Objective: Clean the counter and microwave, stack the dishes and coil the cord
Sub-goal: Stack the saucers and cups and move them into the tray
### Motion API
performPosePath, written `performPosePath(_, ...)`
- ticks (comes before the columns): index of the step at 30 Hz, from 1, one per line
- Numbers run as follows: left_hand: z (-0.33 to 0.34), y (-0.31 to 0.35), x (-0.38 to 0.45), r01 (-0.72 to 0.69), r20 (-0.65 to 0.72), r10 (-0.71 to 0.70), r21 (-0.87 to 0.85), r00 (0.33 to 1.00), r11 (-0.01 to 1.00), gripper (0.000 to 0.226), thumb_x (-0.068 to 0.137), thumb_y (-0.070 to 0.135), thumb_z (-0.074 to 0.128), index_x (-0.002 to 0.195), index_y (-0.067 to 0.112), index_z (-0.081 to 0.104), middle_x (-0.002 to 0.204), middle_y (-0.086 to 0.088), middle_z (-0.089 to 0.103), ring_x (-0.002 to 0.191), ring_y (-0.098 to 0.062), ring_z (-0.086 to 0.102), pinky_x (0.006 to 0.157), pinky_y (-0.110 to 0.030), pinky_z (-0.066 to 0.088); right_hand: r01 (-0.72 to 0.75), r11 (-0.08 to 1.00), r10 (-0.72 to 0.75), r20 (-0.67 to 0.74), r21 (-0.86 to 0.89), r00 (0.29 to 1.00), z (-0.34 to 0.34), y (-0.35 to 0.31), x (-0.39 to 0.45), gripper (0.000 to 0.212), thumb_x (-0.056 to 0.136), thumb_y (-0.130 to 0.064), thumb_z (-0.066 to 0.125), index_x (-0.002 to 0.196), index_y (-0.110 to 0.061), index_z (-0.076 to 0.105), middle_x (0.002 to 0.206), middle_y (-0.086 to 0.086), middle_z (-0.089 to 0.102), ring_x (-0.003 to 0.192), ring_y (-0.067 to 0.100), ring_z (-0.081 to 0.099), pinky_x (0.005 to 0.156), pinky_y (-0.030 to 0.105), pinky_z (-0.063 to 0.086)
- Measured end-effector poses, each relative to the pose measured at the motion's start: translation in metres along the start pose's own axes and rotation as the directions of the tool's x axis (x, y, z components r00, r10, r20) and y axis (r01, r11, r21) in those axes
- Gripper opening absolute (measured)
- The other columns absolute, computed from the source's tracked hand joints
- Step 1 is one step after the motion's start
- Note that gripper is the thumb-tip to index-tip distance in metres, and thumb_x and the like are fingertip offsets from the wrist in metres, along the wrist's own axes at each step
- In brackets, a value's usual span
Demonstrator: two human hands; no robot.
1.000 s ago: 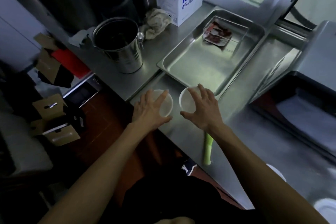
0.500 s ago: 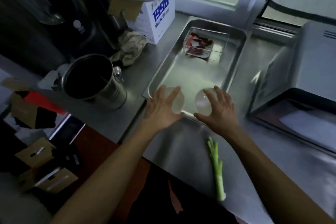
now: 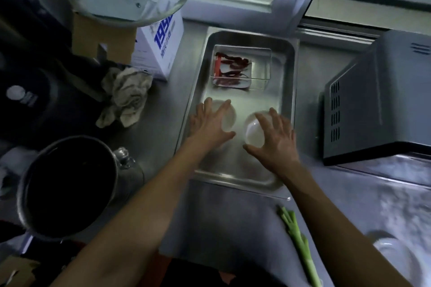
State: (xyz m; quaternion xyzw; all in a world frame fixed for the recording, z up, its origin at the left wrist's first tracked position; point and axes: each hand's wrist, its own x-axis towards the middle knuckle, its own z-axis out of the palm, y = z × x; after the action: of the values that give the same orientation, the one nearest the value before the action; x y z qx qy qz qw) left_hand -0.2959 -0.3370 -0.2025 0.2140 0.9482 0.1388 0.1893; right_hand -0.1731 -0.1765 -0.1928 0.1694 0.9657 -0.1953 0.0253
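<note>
— What is held in the containers on the counter (image 3: 233, 216)?

— A clear box (image 3: 242, 66) of dried red chillies (image 3: 229, 66) is seen at the far end of a steel tray (image 3: 292, 81); two small white dishes are set side by side in the tray's near half; a steel pot (image 3: 70, 184), its inside too dark to be read, is stood to the left.

— Can any writing be read?

— Blue figures, apparently "199", are printed on a white carton (image 3: 163, 42) behind a crumpled cloth (image 3: 126, 95); the smaller characters below cannot be made out.

— And the hands?

— The left dish (image 3: 229, 115) is gripped from above by the left hand (image 3: 210, 123), fingers spread and thumb curled at its near rim; the right dish (image 3: 253, 130) is clasped likewise by the right hand (image 3: 274, 140); a green onion (image 3: 300, 247) is lain near the counter's front edge; the microwave (image 3: 377, 100) is stood to the right.
</note>
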Motion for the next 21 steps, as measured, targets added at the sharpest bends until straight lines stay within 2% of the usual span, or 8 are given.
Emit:
performPosePath(3, 0.000, 0.005, 0.029, -0.037, -0.021, 0.038, 0.030, 0.999, 0.999, 0.100, 0.073, 0.056, 0.075, 0.150, 0.044, 0.013, 0.156, -0.007, 0.007, 0.142, -0.039, 0.013, 0.113, -0.061, 0.025, -0.059, 0.998, 0.059, 0.010, 0.006, 0.998, 0.003, 0.001, 0.007, 0.089, 0.072, -0.056, 0.076, 0.146, -0.037, 0.030, 0.162, 0.004, 0.014, 0.147, 0.033, 0.015, 0.114, 0.057, 0.028)
performPosePath(8, 0.012, 0.000, 0.064, -0.038, 0.001, 0.038, 0.066, 0.999, 0.997, 0.101, 0.072, 0.058, 0.076, 0.150, 0.044, 0.013, 0.158, -0.009, 0.006, 0.144, -0.040, 0.012, 0.112, -0.060, 0.022, -0.125, 0.992, 0.125, 0.005, 0.032, 0.992, 0.006, 0.008, 0.023, 0.091, 0.073, -0.057, 0.076, 0.148, -0.038, 0.028, 0.163, 0.002, 0.011, 0.147, 0.031, 0.013, 0.113, 0.057, 0.029)
performPosePath(21, 0.028, -0.013, 0.089, -0.048, 0.044, 0.045, 0.074, 0.998, 0.996, 0.112, 0.071, 0.058, 0.078, 0.154, 0.039, 0.006, 0.162, -0.010, -0.004, 0.149, -0.040, -0.002, 0.115, -0.063, 0.014, -0.076, 0.997, 0.075, 0.048, 0.017, 0.996, 0.018, 0.010, 0.056, 0.092, 0.073, -0.057, 0.075, 0.148, -0.037, 0.026, 0.163, 0.004, 0.011, 0.147, 0.032, 0.012, 0.113, 0.056, 0.028)
